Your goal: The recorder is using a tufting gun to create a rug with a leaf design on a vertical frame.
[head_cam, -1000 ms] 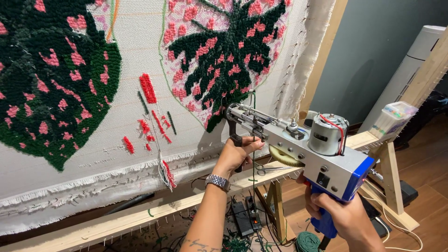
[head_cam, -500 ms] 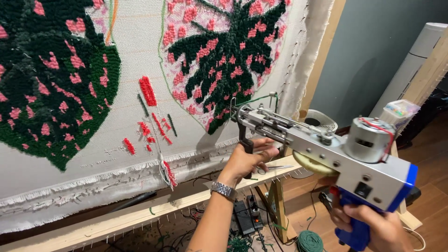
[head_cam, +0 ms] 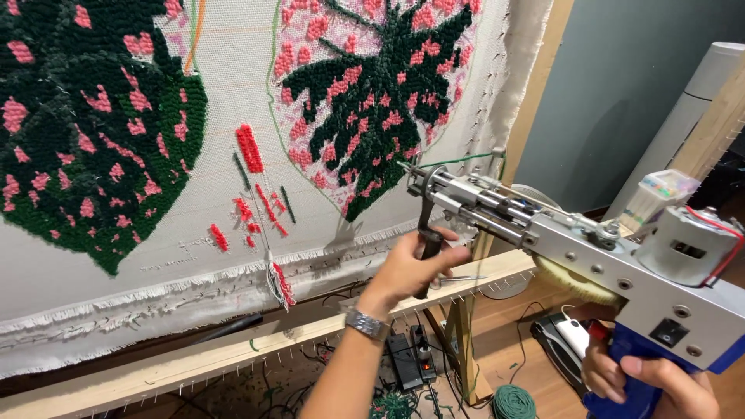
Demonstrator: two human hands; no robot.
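- The backing cloth (head_cam: 225,101) stretched on the wooden frame (head_cam: 233,353) fills most of your view: a dark green leaf with pink flecks (head_cam: 85,132) at the left edge, a second green-and-pink motif (head_cam: 380,85) near the upper right corner, and short red trial rows (head_cam: 252,167) on bare cloth between them.
- The tufting gun (head_cam: 590,248) hangs well off the cloth, in front of the frame's lower right corner, needle end pointing at the cloth, green yarn (head_cam: 458,161) trailing from its tip.
- Your right hand (head_cam: 652,380) has its grip clamped on the blue rear handle; your left hand (head_cam: 415,268) is wrapped shut around the black front handle.
- I judge you are between passes, carrying the gun rather than stitching. Next you would need to square the needle to the cloth and press it firmly in before pulling the trigger.
- A green yarn cone (head_cam: 512,403) and a power strip (head_cam: 407,361) lie on the floor below the frame.
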